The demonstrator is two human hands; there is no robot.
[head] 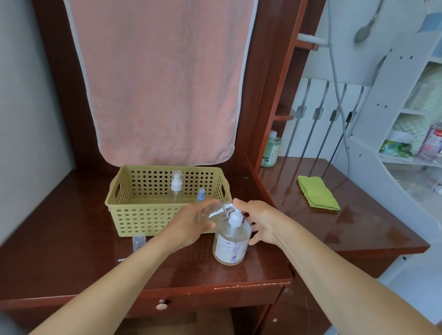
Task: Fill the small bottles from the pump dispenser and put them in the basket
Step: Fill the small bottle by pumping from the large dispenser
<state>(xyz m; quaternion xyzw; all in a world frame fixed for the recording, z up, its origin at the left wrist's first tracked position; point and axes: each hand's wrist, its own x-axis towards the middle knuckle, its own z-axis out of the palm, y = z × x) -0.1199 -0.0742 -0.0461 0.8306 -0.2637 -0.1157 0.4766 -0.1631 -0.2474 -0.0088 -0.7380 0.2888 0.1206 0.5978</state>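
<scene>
A clear pump dispenser (pixel 231 242) with pale liquid and a white pump head stands on the dark wooden desk. My left hand (pixel 188 228) grips a small clear bottle (pixel 215 211), tilted with its uncapped threaded neck at the pump's nozzle. My right hand (pixel 259 221) hovers over the pump head, its index finger touching the top. Behind them sits a yellow-green perforated basket (pixel 138 214) holding a clear spray bottle (pixel 176 186) and a small blue-capped bottle (pixel 201 194).
A small clear cap (pixel 139 241) lies in front of the basket. A folded green cloth (pixel 317 192) lies on the right desk section, a green bottle (pixel 270 151) behind it. A pink towel (pixel 156 71) hangs above the basket. White shelves stand at right.
</scene>
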